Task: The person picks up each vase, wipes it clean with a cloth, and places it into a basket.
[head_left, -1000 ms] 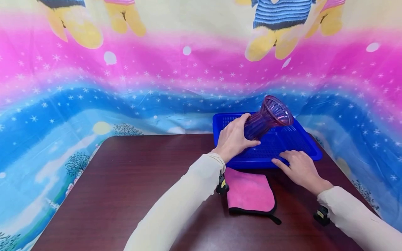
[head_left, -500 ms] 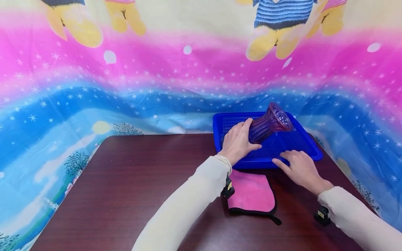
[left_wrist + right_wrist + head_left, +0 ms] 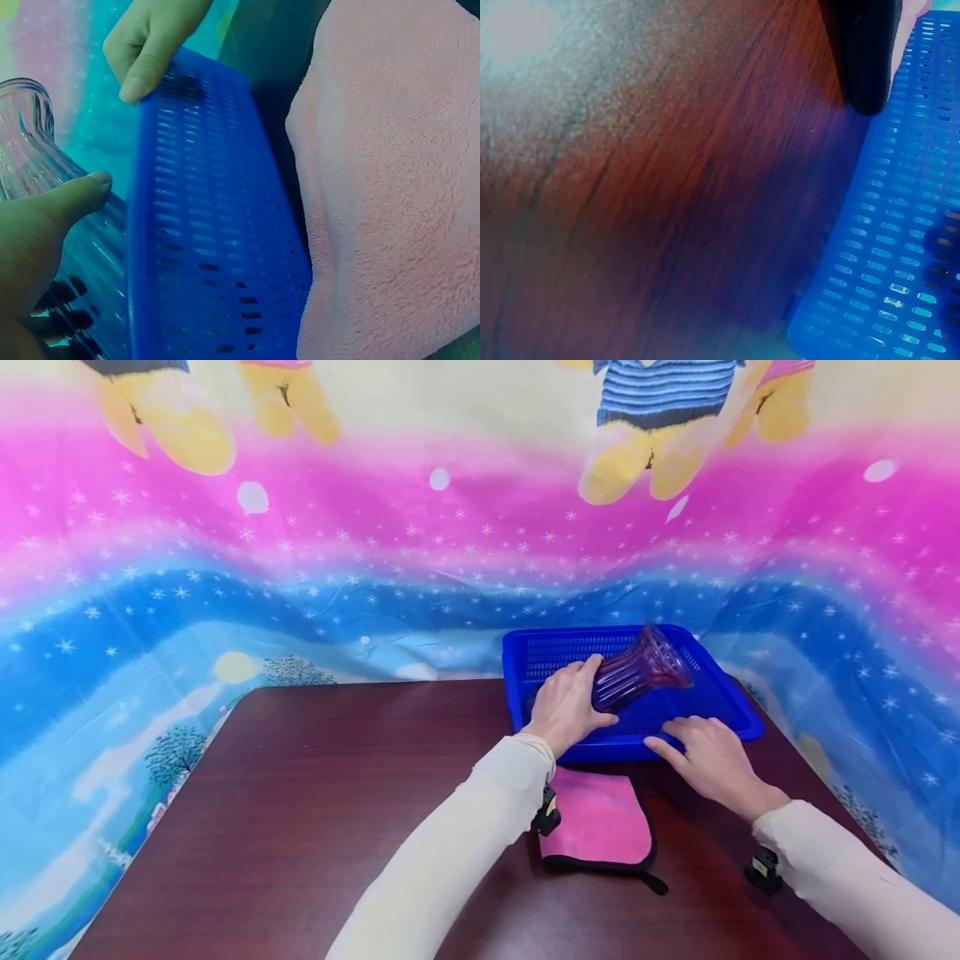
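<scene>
A purple-tinted ribbed glass vase [image 3: 633,672] with a flared mouth lies slanted in the blue plastic basket [image 3: 611,750], mouth toward the back right. My left hand [image 3: 564,703] grips its lower body, thumb on the near side. The left wrist view shows that thumb lying along the clear glass of the vase [image 3: 90,247], beside the basket wall [image 3: 214,202]. On the basket's near rim, toward the right, my right hand [image 3: 712,762] pinches the edge, thumb outside and fingers over the inside. The right wrist view shows the perforated wall [image 3: 870,247], but not that hand.
A folded pink cloth [image 3: 600,822] with black trim and a loop lies on the dark wooden table [image 3: 337,793], just in front of the basket. Behind the table hangs a printed curtain [image 3: 405,560], close to the basket's back edge.
My left hand has lowered the vase into the basket, its mouth sinking and the vase tipping flatter. My right hand has stayed on the rim.
</scene>
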